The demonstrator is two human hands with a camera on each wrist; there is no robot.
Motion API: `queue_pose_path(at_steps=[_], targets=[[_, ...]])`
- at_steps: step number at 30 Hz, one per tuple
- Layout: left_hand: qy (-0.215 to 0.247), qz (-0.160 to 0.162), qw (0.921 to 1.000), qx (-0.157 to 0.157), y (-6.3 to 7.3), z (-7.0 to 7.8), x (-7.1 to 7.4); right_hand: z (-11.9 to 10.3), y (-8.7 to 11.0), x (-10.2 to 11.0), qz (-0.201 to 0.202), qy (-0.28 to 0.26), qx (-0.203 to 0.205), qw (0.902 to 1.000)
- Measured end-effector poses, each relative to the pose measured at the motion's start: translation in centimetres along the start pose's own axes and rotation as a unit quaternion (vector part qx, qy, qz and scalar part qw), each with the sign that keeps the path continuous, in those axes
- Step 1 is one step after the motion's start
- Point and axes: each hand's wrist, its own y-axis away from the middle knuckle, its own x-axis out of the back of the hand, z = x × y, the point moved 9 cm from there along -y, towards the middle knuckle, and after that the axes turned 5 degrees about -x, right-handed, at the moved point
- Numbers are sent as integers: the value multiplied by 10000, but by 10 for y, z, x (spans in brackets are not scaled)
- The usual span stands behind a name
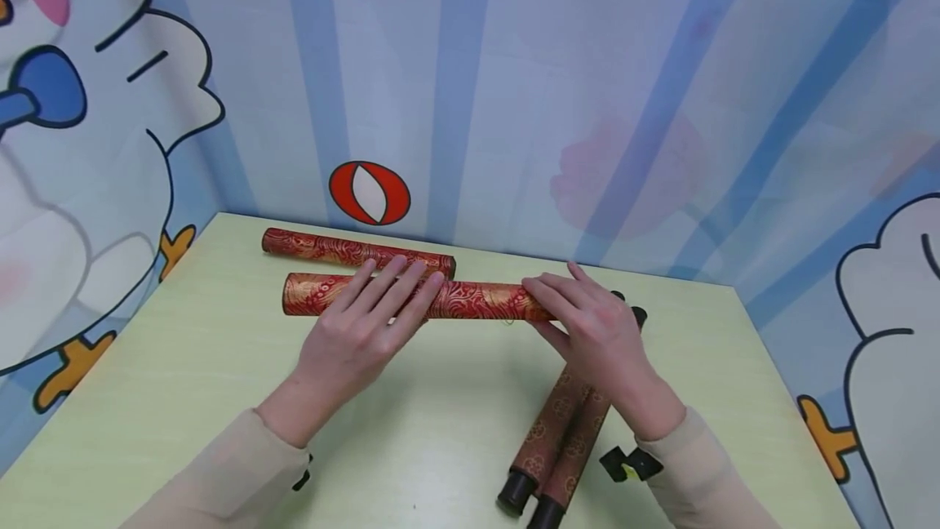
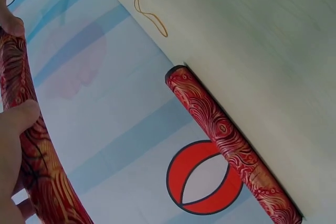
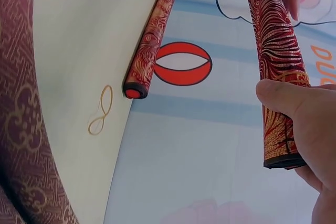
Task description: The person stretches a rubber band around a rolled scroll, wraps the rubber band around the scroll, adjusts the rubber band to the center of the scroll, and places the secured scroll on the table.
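Note:
Both hands hold a red-and-gold brocade roll [image 1: 477,300] level above the table. My left hand [image 1: 356,345] grips it left of its middle, fingers over the top and thumb [image 2: 23,119] on the other side. Round the right end, my right hand [image 1: 605,337] holds it between thumb and fingers. A thin yellow rubber band [image 3: 294,75] circles the roll beside the right thumb in the right wrist view. Behind lies a second red-and-gold roll [image 1: 330,246], its end dark-edged. A loose, twisted rubber band [image 3: 106,106] rests on the table near that roll.
Two brown patterned scrolls [image 1: 554,423] with black end knobs lie side by side under the right forearm. The pale table [image 1: 220,349] meets a printed cartoon backdrop [image 1: 507,104] along its back edge.

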Motion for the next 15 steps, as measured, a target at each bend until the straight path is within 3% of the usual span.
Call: queue_pose_path(at_steps=[9,15], targets=[[457,-658,9967,111,7,-17,-6,10,6,9,216,-56,-98,9997],[513,-648,9965,87,7,-19,-6,17,8,5,40,-65,-278,9996]])
